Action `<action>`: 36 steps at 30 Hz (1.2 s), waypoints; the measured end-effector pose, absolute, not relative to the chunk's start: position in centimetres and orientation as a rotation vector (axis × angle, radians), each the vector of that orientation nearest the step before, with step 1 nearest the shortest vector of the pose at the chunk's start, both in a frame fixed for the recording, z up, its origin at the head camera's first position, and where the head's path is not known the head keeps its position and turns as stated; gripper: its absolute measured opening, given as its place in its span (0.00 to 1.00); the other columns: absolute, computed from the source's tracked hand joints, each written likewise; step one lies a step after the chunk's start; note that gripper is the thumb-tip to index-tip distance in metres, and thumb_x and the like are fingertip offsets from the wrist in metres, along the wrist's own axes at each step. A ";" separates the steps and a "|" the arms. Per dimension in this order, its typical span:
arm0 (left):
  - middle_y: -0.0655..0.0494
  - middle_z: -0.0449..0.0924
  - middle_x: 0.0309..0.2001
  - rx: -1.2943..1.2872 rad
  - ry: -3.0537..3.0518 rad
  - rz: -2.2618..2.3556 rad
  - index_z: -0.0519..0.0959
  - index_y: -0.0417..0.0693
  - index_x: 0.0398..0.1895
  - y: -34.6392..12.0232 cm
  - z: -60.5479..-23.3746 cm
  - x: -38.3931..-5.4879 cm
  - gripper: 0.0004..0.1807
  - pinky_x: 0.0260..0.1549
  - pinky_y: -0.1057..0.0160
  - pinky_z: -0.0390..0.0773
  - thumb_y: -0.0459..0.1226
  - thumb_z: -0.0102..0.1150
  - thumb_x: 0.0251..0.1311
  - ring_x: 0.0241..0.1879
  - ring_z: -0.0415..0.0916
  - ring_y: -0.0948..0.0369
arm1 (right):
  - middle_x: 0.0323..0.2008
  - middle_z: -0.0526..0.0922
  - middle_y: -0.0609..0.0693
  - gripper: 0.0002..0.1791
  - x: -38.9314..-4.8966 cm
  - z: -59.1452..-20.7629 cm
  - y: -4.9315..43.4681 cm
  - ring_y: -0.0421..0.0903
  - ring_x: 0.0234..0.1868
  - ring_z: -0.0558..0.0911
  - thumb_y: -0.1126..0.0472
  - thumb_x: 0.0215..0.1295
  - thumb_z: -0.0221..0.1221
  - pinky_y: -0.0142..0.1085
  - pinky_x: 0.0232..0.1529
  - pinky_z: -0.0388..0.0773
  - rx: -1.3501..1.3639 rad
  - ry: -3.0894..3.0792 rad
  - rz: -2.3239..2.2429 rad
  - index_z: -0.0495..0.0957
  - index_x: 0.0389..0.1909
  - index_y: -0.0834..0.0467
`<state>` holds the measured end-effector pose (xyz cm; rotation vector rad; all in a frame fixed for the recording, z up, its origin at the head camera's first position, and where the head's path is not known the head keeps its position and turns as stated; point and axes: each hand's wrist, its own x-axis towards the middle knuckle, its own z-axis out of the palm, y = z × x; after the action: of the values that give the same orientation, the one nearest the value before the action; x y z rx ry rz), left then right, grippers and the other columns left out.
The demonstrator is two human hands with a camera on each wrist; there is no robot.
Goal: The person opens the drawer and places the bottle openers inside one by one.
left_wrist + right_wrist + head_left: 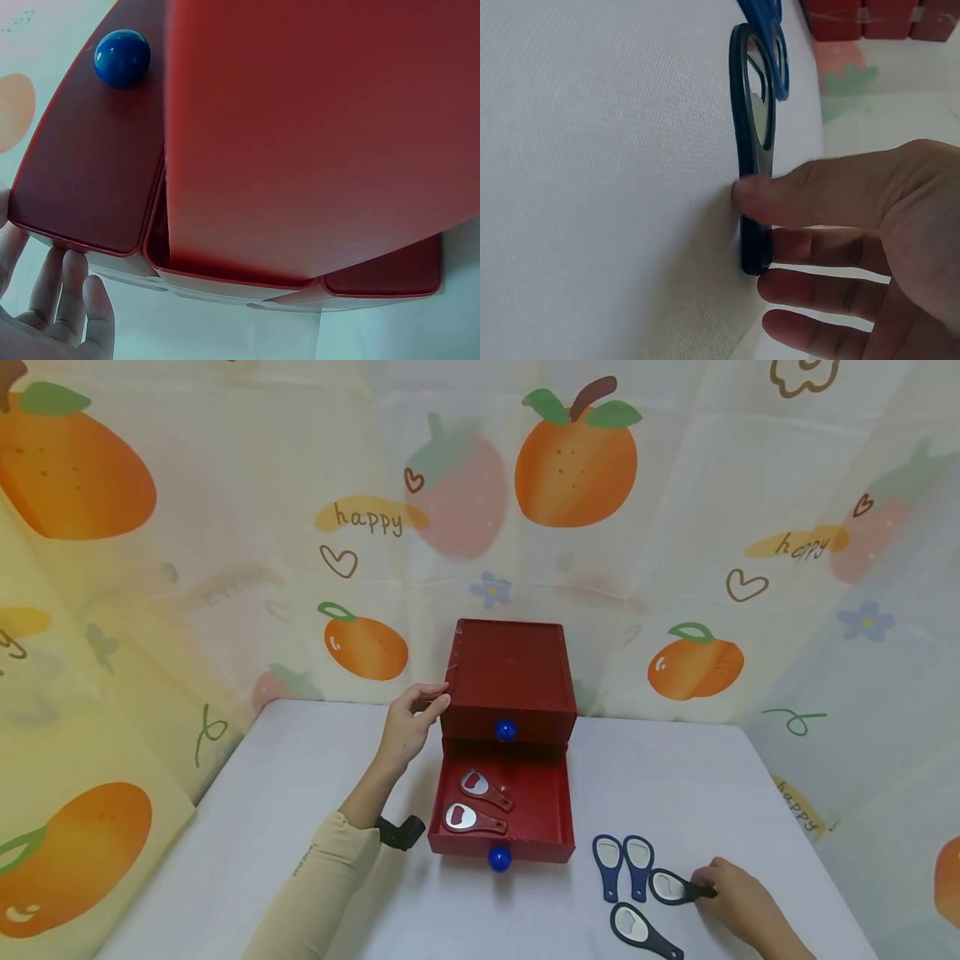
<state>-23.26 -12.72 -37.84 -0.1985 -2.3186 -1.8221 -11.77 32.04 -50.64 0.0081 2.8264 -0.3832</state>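
Observation:
My right hand point(738, 897) pinches the handle of a black bottle opener point(670, 887) between thumb and fingers. In the right wrist view the thumb lies across that handle, with the metal head pointing away from the hand. Two blue bottle openers point(638, 864) lie beside its head, and another black bottle opener point(651, 933) lies nearer the front. My left hand point(407, 727) touches the left side of a red drawer box point(510, 668), fingertips at its edge. The lower drawer point(551, 810) is pulled out and holds two red-handled bottle openers point(480, 818); the upper drawer is closed.
Blue round knobs point(500, 859) stick out from both drawer fronts. The box stands near the back of a white table point(315, 760), close to a fruit-printed cloth backdrop point(465, 585). A black wrist device point(402, 832) juts from the left wrist beside the drawer.

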 end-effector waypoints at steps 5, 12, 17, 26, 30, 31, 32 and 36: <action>0.40 0.79 0.55 -0.206 -2.318 -1.832 0.77 0.38 0.56 -12.7 -37.9 -23.3 0.18 0.44 0.66 0.76 0.38 0.56 0.68 0.50 0.75 0.48 | 0.28 0.79 0.48 0.10 -11.7 -50.7 32.4 0.48 0.33 0.80 0.68 0.47 0.69 0.52 0.43 0.78 0.019 2.827 -0.392 0.84 0.34 0.63; 0.41 0.79 0.56 -0.193 -2.332 -1.821 0.77 0.39 0.57 -12.7 -37.9 -23.2 0.18 0.48 0.60 0.78 0.38 0.56 0.68 0.51 0.75 0.50 | 0.29 0.80 0.45 0.15 -11.6 -50.7 32.7 0.44 0.34 0.76 0.64 0.48 0.68 0.49 0.44 0.78 -0.010 2.770 -0.377 0.85 0.40 0.61; 0.41 0.79 0.56 -0.198 -2.335 -1.821 0.77 0.39 0.57 -12.7 -37.8 -23.2 0.18 0.52 0.56 0.78 0.38 0.55 0.68 0.52 0.76 0.49 | 0.30 0.79 0.45 0.16 -11.3 -50.8 32.9 0.44 0.32 0.74 0.63 0.50 0.69 0.46 0.42 0.79 -0.024 2.749 -0.381 0.85 0.42 0.62; 0.43 0.79 0.57 -0.176 -2.331 -1.814 0.77 0.42 0.58 -13.2 -40.5 -25.4 0.18 0.46 0.63 0.76 0.40 0.56 0.68 0.51 0.75 0.50 | 0.25 0.76 0.46 0.13 -11.0 -50.6 32.8 0.43 0.30 0.72 0.62 0.49 0.69 0.43 0.38 0.77 0.052 2.739 -0.487 0.84 0.35 0.63; 0.45 0.80 0.56 -0.187 -2.314 -1.824 0.78 0.45 0.57 -13.2 -40.9 -25.6 0.19 0.45 0.63 0.76 0.43 0.57 0.67 0.51 0.75 0.52 | 0.24 0.76 0.46 0.12 -10.9 -50.2 33.0 0.44 0.29 0.72 0.61 0.49 0.69 0.41 0.36 0.76 0.056 2.754 -0.531 0.84 0.34 0.63; 0.46 0.80 0.55 -0.191 -2.307 -1.824 0.79 0.46 0.56 -13.3 -41.0 -25.6 0.18 0.45 0.63 0.76 0.43 0.58 0.66 0.50 0.75 0.53 | 0.24 0.76 0.46 0.12 -10.9 -50.1 33.0 0.43 0.29 0.72 0.61 0.49 0.68 0.40 0.35 0.75 0.054 2.760 -0.543 0.84 0.34 0.63; 0.47 0.81 0.55 -0.194 -2.299 -1.824 0.79 0.47 0.56 -13.3 -41.0 -25.6 0.18 0.45 0.63 0.76 0.44 0.58 0.66 0.50 0.76 0.53 | 0.24 0.76 0.46 0.12 -11.0 -49.9 33.1 0.43 0.29 0.71 0.61 0.50 0.68 0.39 0.34 0.74 0.052 2.767 -0.553 0.84 0.34 0.63; 0.46 0.82 0.53 -0.205 -2.278 -1.819 0.80 0.47 0.54 -13.3 -40.9 -25.5 0.17 0.45 0.61 0.78 0.44 0.59 0.65 0.48 0.76 0.53 | 0.24 0.75 0.46 0.09 -11.2 -49.0 33.1 0.43 0.29 0.71 0.62 0.52 0.67 0.36 0.31 0.71 0.080 2.778 -0.593 0.84 0.34 0.62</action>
<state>-25.47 -13.30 -40.88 -0.2049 -2.2779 -1.8195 -11.17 33.10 -48.97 0.0803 2.7780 -0.5933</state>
